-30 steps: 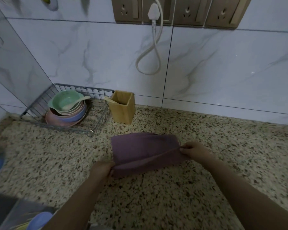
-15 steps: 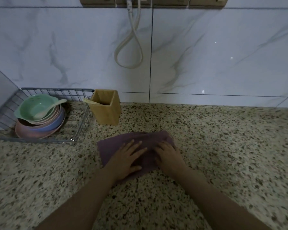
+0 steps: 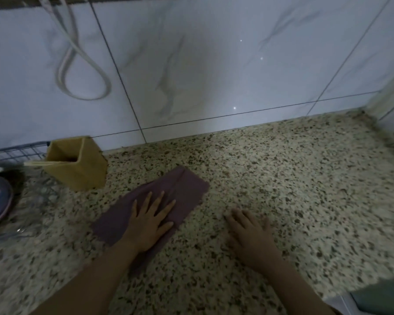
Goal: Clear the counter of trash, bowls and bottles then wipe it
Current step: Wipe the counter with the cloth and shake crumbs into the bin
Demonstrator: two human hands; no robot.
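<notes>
Purple cloth (image 3: pixel 168 198) lies flat under the straight, spread fingers (image 3: pixel 156 201) of the left hand (image 3: pixel 149 221), which grip nothing. The right hand (image 3: pixel 250 233) rests flat and empty on the speckled surface (image 3: pixel 293 178) beside it. For a good wipe, I think firm, even pressure and overlapping strokes outward past the wooden holder (image 3: pixel 77 164) are needed.

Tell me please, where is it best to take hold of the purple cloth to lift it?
Probably its far right corner: the purple cloth lies flat on the counter with the left hand pressing its middle. That corner is bare, so the right hand could pinch it from the right.
</notes>
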